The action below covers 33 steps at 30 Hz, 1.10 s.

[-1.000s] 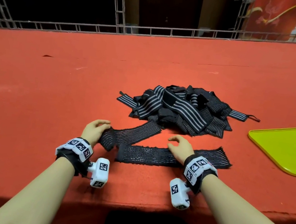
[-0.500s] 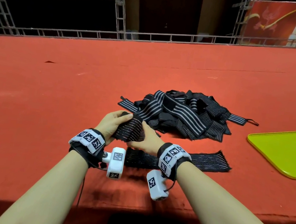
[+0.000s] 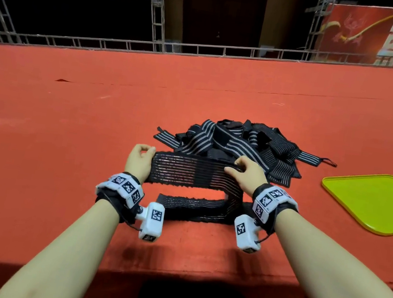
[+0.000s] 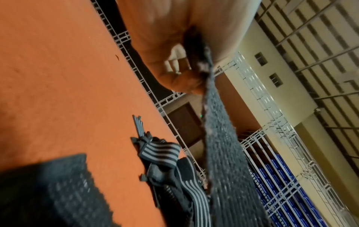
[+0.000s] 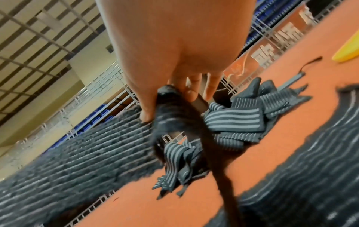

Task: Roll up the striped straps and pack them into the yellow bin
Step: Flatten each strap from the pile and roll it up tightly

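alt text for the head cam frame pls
Both hands, left hand and right hand, hold a striped strap stretched between them above a red table. A pile of straps lies behind; a yellow bin sits right.

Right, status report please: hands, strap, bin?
Left hand and right hand both grip one strap, stretched flat between them, not rolled. Yellow bin holds nothing visible. Strap pile waits behind.

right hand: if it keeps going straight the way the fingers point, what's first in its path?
Probably the strap pile. The right hand, pinching the stretched strap, points away from the person with the pile just beyond its fingertips. Depth is unclear; it might pass over.
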{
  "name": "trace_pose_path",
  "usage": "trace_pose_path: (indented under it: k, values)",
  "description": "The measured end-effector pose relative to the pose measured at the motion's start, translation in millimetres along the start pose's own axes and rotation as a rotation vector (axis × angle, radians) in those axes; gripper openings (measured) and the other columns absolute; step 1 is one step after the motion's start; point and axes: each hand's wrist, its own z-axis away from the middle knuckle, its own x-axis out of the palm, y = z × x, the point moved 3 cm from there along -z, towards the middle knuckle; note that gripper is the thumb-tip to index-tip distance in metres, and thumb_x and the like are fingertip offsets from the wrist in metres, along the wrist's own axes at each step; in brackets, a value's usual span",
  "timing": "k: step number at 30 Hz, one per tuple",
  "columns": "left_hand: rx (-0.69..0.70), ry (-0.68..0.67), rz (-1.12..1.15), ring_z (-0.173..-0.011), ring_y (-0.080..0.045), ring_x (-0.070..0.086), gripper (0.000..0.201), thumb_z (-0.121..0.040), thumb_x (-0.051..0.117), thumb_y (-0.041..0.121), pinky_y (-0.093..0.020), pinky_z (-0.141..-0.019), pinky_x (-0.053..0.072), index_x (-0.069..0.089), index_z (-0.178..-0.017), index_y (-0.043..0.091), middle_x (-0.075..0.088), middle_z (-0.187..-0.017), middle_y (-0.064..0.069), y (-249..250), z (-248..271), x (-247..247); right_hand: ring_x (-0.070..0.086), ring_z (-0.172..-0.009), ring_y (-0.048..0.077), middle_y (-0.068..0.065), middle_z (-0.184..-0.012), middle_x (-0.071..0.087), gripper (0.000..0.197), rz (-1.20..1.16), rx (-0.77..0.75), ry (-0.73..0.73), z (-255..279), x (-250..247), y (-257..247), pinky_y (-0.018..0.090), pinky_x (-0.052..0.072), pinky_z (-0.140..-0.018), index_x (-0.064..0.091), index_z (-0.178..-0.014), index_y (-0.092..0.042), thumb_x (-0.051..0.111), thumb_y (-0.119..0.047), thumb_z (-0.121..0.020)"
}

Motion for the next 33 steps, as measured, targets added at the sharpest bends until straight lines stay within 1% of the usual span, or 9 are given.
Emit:
trace_pose_path:
  k: [4, 7, 9, 12, 16, 22, 25, 29, 33]
  values:
    - [-0.219, -0.067, 0.026, -0.083, -0.026, 0.059, 0.019, -0.095, 0.050, 0.024, -0.037, -0.075, 0.049, 0.051, -0.102, 0.007, 0.058, -0.092, -0.011, -36.1, -6.5, 18.3, 0.056, -0.074, 0.019, -0.004, -0.067, 0.056, 0.039, 0.087, 0.054, -0.028, 5.9, -26.3, 20.8, 0.032, 0.043, -0.071, 0.051, -0.064, -0.021, 0.071, -0.054, -0.075]
    - [-0.352, -0.216, 0.123, -0.067, -0.025, 0.057, 0.013, -0.090, 0.053, 0.014, -0.032, -0.055, 0.050, 0.050, -0.101, 0.007, 0.055, -0.093, -0.016, -51.3, -4.4, 32.1, 0.052, -0.069, 0.019, 0.000, -0.064, 0.054, 0.050, 0.064, 0.117, 0.009, 4.6, -44.5, 46.2, 0.032, 0.041, -0.066, 0.050, -0.057, -0.022, 0.069, -0.067, -0.065]
    - [-0.422, -0.292, 0.184, -0.065, -0.022, 0.055, 0.018, -0.088, 0.051, 0.003, -0.031, -0.054, 0.051, 0.049, -0.105, 0.008, 0.056, -0.090, -0.014, -56.3, 2.5, 40.2, 0.049, -0.073, 0.019, 0.005, -0.069, 0.054, 0.051, 0.036, 0.155, 0.045, 5.2, -50.7, 59.6, 0.031, 0.041, -0.066, 0.054, -0.058, -0.025, 0.065, -0.074, -0.058]
    - [-0.437, -0.407, 0.187, -0.072, -0.027, 0.061, 0.022, -0.086, 0.056, -0.002, -0.033, -0.064, 0.054, 0.056, -0.108, -0.004, 0.064, -0.096, -0.021, -65.4, 9.5, 45.5, 0.045, -0.063, 0.018, 0.002, -0.061, 0.046, 0.050, 0.014, 0.169, 0.049, 12.8, -58.0, 69.1, 0.029, 0.032, -0.054, 0.039, -0.057, -0.017, 0.071, -0.050, -0.077]
    - [-0.406, -0.366, 0.141, -0.035, -0.008, 0.044, 0.007, -0.090, 0.054, -0.003, -0.012, -0.030, 0.027, 0.054, -0.083, -0.001, 0.051, -0.071, -0.011, -79.3, 11.4, 45.2, 0.043, -0.057, 0.016, -0.001, -0.057, 0.044, 0.049, 0.038, 0.222, -0.034, 16.9, -59.4, 84.6, 0.030, 0.030, -0.054, 0.037, -0.058, -0.017, 0.072, -0.045, -0.079]
    - [-0.351, -0.160, 0.095, -0.028, -0.004, 0.042, 0.017, -0.089, 0.064, 0.014, -0.013, -0.029, 0.029, 0.054, -0.086, 0.001, 0.051, -0.063, -0.010, -97.4, 4.4, 38.1, 0.044, -0.053, 0.011, -0.002, -0.056, 0.047, 0.045, 0.058, 0.268, -0.233, 12.2, -57.6, 105.8, 0.024, 0.035, -0.054, 0.045, -0.057, -0.017, 0.078, -0.043, -0.074]
    - [-0.374, -0.147, 0.029, -0.041, -0.013, 0.052, 0.021, -0.090, 0.062, 0.022, -0.021, -0.042, 0.044, 0.056, -0.083, 0.003, 0.055, -0.064, -0.010, -115.2, 0.2, 31.4, 0.047, -0.055, 0.009, -0.005, -0.058, 0.052, 0.034, 0.126, 0.318, -0.376, 15.7, -57.4, 113.8, 0.020, 0.038, -0.052, 0.053, -0.062, -0.018, 0.077, -0.037, -0.076]
    - [-0.447, -0.195, -0.006, -0.078, -0.027, 0.058, 0.023, -0.093, 0.057, 0.025, -0.047, -0.080, 0.051, 0.059, -0.076, 0.010, 0.061, -0.076, -0.013, -142.4, -0.2, 31.9, 0.063, -0.097, 0.018, -0.003, -0.099, 0.066, 0.036, 0.377, 0.387, -0.557, 25.2, -46.7, 137.6, 0.027, 0.048, -0.087, 0.062, -0.100, -0.023, 0.078, -0.041, -0.073]
    - [-0.500, -0.178, -0.010, -0.083, -0.029, 0.059, 0.026, -0.092, 0.053, 0.015, -0.048, -0.085, 0.049, 0.063, -0.068, 0.010, 0.063, -0.079, -0.017, -144.6, 2.8, 28.8, 0.059, -0.082, 0.019, 0.000, -0.077, 0.061, 0.017, 0.147, 0.435, -0.315, 25.7, -51.1, 147.2, 0.023, 0.044, -0.065, 0.059, -0.077, -0.018, 0.075, -0.023, -0.080]
